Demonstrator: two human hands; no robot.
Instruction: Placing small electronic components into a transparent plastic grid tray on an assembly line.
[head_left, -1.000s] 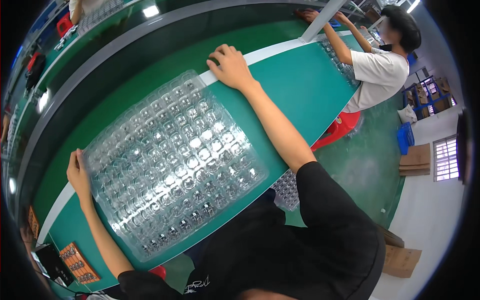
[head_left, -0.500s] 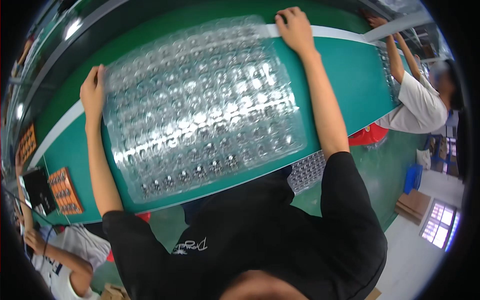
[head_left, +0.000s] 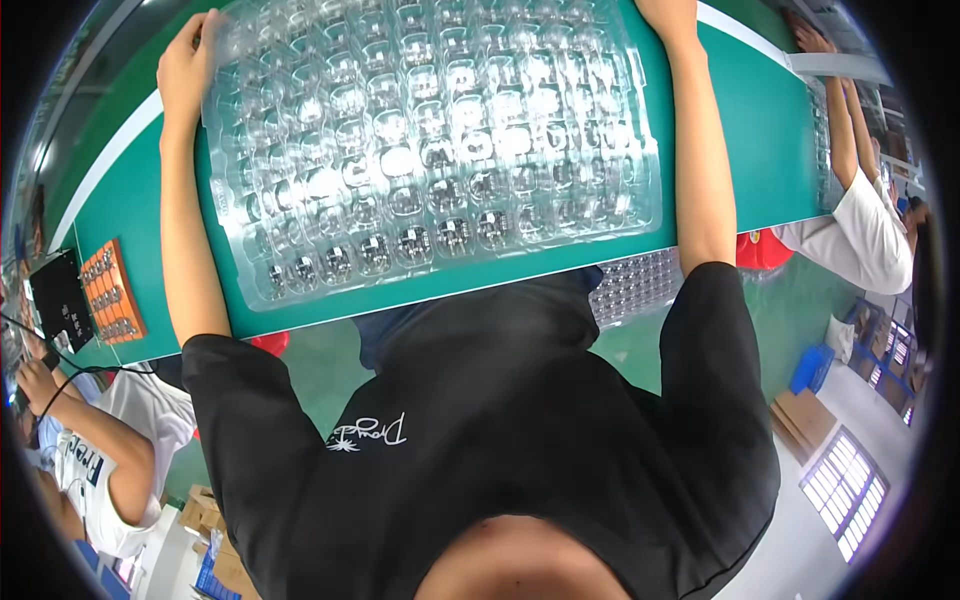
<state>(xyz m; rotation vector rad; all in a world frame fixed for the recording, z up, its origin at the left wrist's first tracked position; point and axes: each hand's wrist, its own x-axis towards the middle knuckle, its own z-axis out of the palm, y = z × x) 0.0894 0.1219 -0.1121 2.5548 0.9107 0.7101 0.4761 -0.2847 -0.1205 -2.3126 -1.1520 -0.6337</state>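
A large clear plastic blister tray lies before me on the green work surface, its near edge close to the bench edge. Small dark metallic parts show in several pockets of the near row; glare hides what many other pockets hold. My left hand grips the far left edge of the tray, fingers bent round it. Beside the far right corner is my right hand; the picture's upper edge cuts off its fingers, so its hold cannot be seen.
The green bench runs left and right. At left are an orange tray of parts, a black panel and a black cable. Co-workers sit on both sides. Another pocketed tray is below the bench edge, near a red stool.
My view has tilted, so the tray and both hands appear higher in the picture. My right hand has partly left the frame. The left hand stays at the tray's left edge.
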